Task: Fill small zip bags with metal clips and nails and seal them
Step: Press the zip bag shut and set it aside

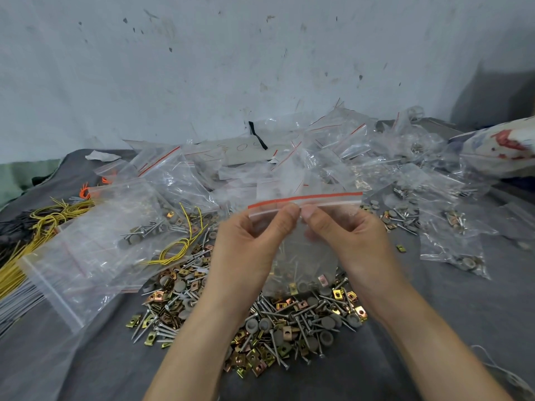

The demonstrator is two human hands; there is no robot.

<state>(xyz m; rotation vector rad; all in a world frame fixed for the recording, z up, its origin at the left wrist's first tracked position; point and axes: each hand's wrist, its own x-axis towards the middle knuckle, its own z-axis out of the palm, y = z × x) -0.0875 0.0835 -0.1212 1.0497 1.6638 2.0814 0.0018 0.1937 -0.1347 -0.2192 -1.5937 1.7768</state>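
Note:
I hold a small clear zip bag [307, 264] with a red strip along its top upright above the pile. My left hand [249, 244] and my right hand [347, 238] both pinch the bag's zip line near its middle, thumbs almost touching. Nails and a few brass clips lie in the bag's bottom. Under it spreads a loose pile of nails, brass clips and grey round caps [260, 322] on the dark cloth [463, 328].
A stack of empty zip bags [95, 256] lies at the left. Filled bags [451, 227] are heaped at the back and right. Yellow wire ties [49, 221] lie at the far left. A grey wall rises behind.

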